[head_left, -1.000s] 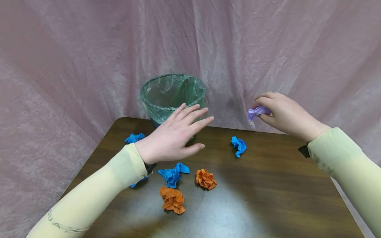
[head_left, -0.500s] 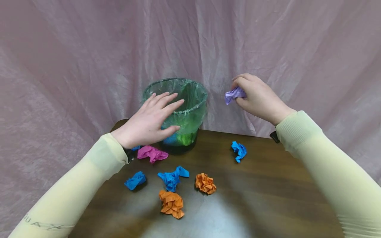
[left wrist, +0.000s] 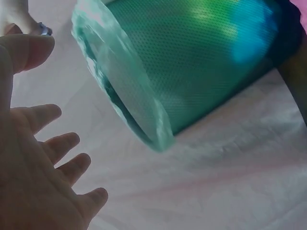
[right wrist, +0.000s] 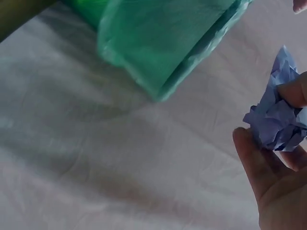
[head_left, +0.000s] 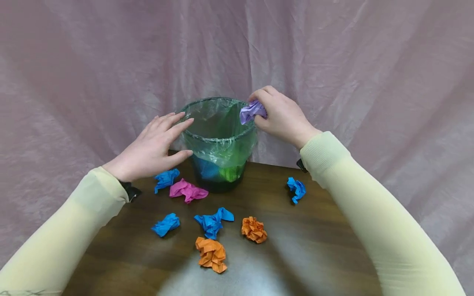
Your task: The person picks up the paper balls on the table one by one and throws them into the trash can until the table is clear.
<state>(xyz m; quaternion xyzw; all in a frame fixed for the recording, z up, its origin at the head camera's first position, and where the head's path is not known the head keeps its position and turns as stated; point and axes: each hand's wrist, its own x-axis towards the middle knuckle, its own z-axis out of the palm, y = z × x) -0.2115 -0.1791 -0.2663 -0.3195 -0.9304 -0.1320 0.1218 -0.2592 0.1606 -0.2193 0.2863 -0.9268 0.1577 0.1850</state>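
My right hand (head_left: 279,114) pinches a crumpled purple paper (head_left: 253,112) between thumb and fingers. In the head view the paper overlaps the right rim of a mesh wastebasket (head_left: 218,174) lined with a green plastic bag (head_left: 218,149). From the right wrist view, the purple paper (right wrist: 278,115) is above the level of the bag's rim (right wrist: 206,52). My left hand (head_left: 152,144) is at the basket's left side, fingers spread and holding nothing; the left wrist view shows its fingertips (left wrist: 98,195) apart from the bag. Blue and green shapes show through the basket's lower wall.
On the brown table (head_left: 314,246) lie several crumpled papers: a pink one (head_left: 188,190) by the basket, blue ones (head_left: 212,222) at the left and middle, another blue one (head_left: 296,189) at the right, and two orange ones (head_left: 254,229). A pinkish curtain (head_left: 333,61) hangs behind.
My right hand has carried the purple paper leftward from the table's right side to the basket's rim. My left hand has moved left, from in front of the basket to its side.
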